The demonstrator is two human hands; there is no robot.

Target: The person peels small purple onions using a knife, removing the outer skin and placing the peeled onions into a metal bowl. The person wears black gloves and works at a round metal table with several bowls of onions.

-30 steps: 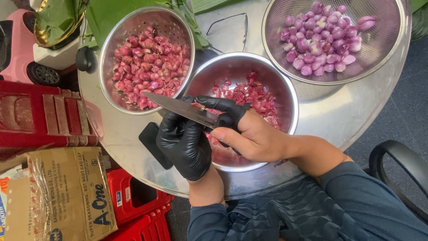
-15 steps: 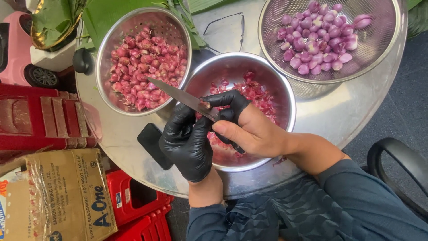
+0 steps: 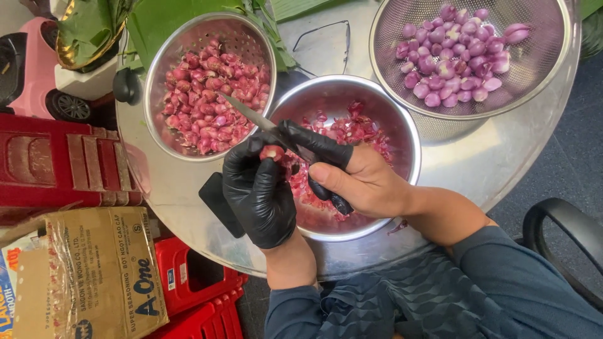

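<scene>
I saw the gloved left hand (image 3: 259, 191) pinching one shallot (image 3: 272, 152) over the middle bowl (image 3: 402, 125) of skins, the right hand (image 3: 364, 182) closed on the knife (image 3: 264, 122). The colander (image 3: 540, 69) held fewer peeled ones than the left bowl (image 3: 154, 94) held unpeeled; much seemed left.

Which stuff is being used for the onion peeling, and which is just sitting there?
In use: left hand holding a shallot; right hand with knife; peel bowl; unpeeled bowl; peeled colander.

Lying about: toy car, cardboard box, eyeglasses.
</scene>
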